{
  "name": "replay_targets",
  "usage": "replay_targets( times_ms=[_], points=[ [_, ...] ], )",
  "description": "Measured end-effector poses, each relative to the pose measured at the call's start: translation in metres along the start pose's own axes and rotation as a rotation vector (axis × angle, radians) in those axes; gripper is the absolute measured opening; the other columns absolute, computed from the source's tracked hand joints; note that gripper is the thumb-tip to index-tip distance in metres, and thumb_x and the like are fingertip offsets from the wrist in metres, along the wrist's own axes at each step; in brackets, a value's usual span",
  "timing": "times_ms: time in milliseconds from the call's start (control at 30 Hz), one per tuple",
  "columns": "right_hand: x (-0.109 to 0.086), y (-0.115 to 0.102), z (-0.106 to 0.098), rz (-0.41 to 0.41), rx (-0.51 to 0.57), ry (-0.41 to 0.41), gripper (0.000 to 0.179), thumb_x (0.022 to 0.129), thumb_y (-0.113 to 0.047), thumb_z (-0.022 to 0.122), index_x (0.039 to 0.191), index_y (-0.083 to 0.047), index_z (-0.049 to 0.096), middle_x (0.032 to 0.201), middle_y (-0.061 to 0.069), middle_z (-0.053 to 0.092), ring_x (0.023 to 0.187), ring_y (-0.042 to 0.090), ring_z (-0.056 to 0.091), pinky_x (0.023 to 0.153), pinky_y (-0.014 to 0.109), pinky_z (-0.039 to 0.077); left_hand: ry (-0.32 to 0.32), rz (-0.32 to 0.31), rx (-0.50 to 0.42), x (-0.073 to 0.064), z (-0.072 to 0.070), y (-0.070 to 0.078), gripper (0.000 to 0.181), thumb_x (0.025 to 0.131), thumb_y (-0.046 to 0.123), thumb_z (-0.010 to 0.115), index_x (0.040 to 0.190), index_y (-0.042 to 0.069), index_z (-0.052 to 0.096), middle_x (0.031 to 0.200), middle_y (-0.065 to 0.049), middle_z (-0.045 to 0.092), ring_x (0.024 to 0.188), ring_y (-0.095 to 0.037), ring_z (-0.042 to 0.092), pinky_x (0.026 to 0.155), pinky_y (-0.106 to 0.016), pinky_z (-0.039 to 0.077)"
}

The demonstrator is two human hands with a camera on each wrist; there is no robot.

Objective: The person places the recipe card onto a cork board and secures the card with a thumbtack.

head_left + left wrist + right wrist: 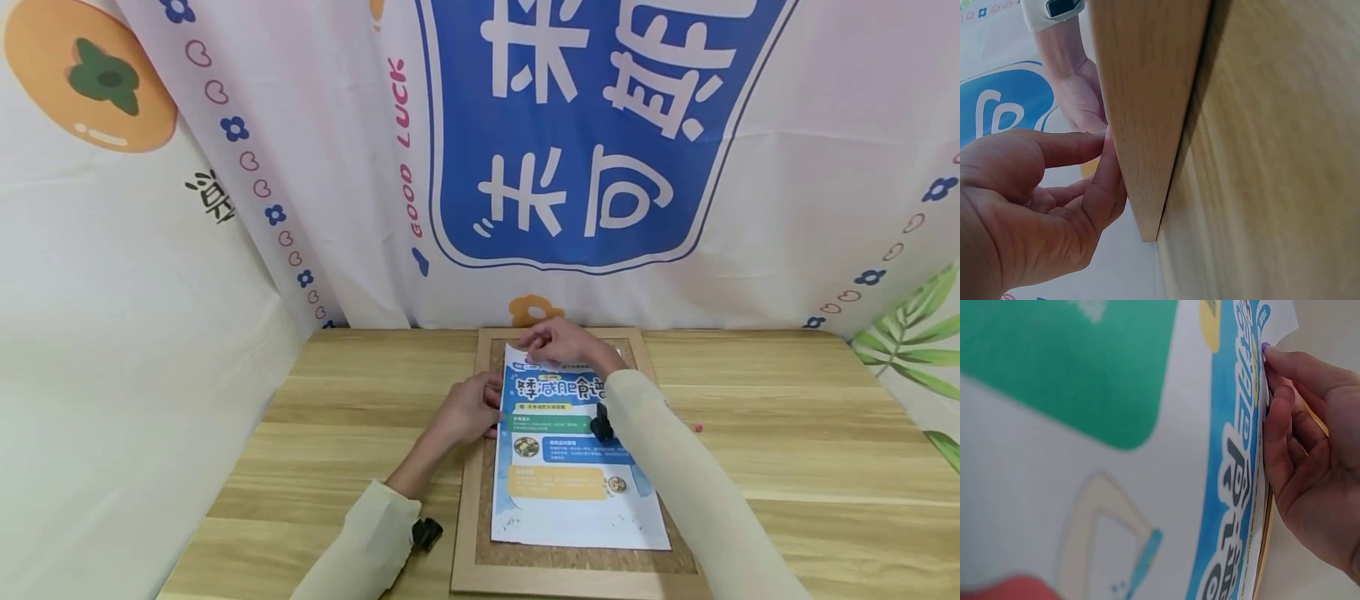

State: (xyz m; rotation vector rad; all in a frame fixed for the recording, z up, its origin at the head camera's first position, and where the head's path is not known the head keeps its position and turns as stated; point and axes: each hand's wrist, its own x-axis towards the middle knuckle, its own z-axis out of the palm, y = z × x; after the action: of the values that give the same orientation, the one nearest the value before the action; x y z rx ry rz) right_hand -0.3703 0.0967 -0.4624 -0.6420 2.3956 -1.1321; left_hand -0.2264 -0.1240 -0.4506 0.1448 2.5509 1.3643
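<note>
The framed corkboard stretches near to far, the poster lying lengthwise on it. The hands are apart: the right hand, nearer the far edge, pinches a purple pin by the poster's far-left corner; the left hand touches the left side, its grip unclear.

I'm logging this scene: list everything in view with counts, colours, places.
Table: one, tan, lower head view.
Framed board: one, brown, on table.
Printed sheet: one, multicoloured, on board.
Small piece: one, purple, near sheet's top.
Small dot: one, pink, on table right of board.
Backdrop: count unclear, mostly white, behind and beside table.
Sleeves: two, cream, head view's lower part.
Devices: two, black, at sleeves.
Left grip: one, bare, at sheet's left edge.
Right grip: one, bare, touching purple piece.
</note>
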Motion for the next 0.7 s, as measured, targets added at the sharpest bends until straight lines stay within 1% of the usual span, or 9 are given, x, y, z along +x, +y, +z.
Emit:
replay_targets(
  times_ms=[200,433,567,700],
  points=[
    [0.0001,-0.0006,0.001,-0.029,-0.049,0.008,0.028,0.102,-0.015,0.073,0.129,-0.011,0.075,0.097,0.005,0.075,0.068,0.016,0.056,0.059,0.023,0.044,-0.012,-0.021,-0.009,-0.0001,0.001,0.0003,0.049,0.095,-0.009,0.071,0.142,-0.002,0.057,0.107,-0.016,0.069,0.077,-0.02,0.069,0.06,-0.028,0.064],
    [0.0004,-0.0047,0.0024,-0.038,-0.113,0.025,0.021,0.102,-0.012,0.072,0.121,-0.013,0.078,0.102,0.005,0.074,0.086,0.019,0.062,0.07,0.025,0.05,-0.007,-0.017,-0.011,0.0001,0.0013,0.0003,0.051,0.095,-0.01,0.07,0.143,-0.002,0.057,0.108,-0.016,0.069,0.078,-0.02,0.069,0.06,-0.028,0.064],
    [0.0016,-0.0069,0.0027,-0.029,-0.123,0.032,0.019,0.101,-0.012,0.072,0.119,-0.014,0.079,0.102,0.005,0.073,0.09,0.021,0.062,0.072,0.026,0.051,-0.005,-0.002,-0.005,0.0007,0.0005,-0.0006,0.052,0.093,-0.011,0.07,0.143,-0.004,0.056,0.108,-0.017,0.07,0.076,-0.02,0.069,0.06,-0.028,0.064],
    [0.0017,-0.0079,0.0031,-0.028,-0.124,0.038,0.02,0.101,-0.012,0.073,0.119,-0.015,0.08,0.102,0.005,0.072,0.091,0.021,0.062,0.072,0.026,0.051,-0.009,-0.007,-0.005,0.0012,0.0003,-0.0001,0.052,0.094,-0.011,0.07,0.144,-0.004,0.056,0.108,-0.017,0.07,0.077,-0.02,0.069,0.061,-0.029,0.065]
  ],
)
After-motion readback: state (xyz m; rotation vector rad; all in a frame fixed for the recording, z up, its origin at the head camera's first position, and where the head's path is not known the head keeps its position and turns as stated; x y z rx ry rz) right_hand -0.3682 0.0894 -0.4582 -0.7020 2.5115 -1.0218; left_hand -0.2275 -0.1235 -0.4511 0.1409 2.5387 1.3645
